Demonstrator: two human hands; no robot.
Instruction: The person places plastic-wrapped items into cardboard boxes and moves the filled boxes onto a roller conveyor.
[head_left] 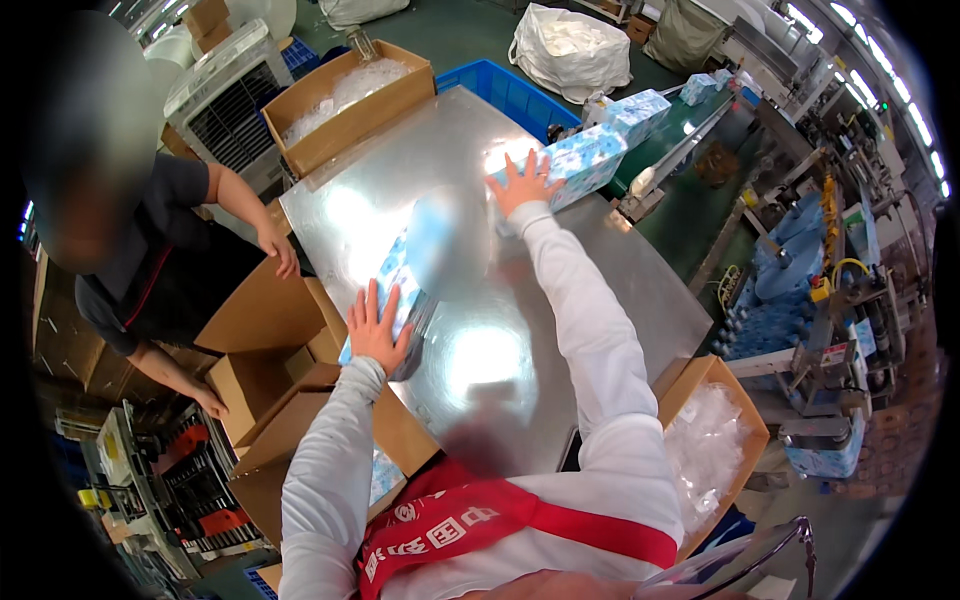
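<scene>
My left hand [377, 330] lies with fingers spread against the near end of a long blue-and-white soft pack [402, 262], slightly blurred, on the shiny metal table [640, 290]. Farther out, my right hand [524, 185] rests, fingers apart, on the near end of another blue-and-white pack [588, 160], where the table meets the conveyor. Behind that one stands a similar pack [640, 112]. Neither hand has its fingers closed round anything; the undersides of both palms are hidden.
Left of the table, a co-worker's hands [280, 250] are near an open carton [255, 315]. Cartons of clear plastic stand at the far edge [415, 80] and near right [745, 475]. Beyond lie a blue crate [500, 80] and a green conveyor [690, 125]; machinery [800, 250] lines the right.
</scene>
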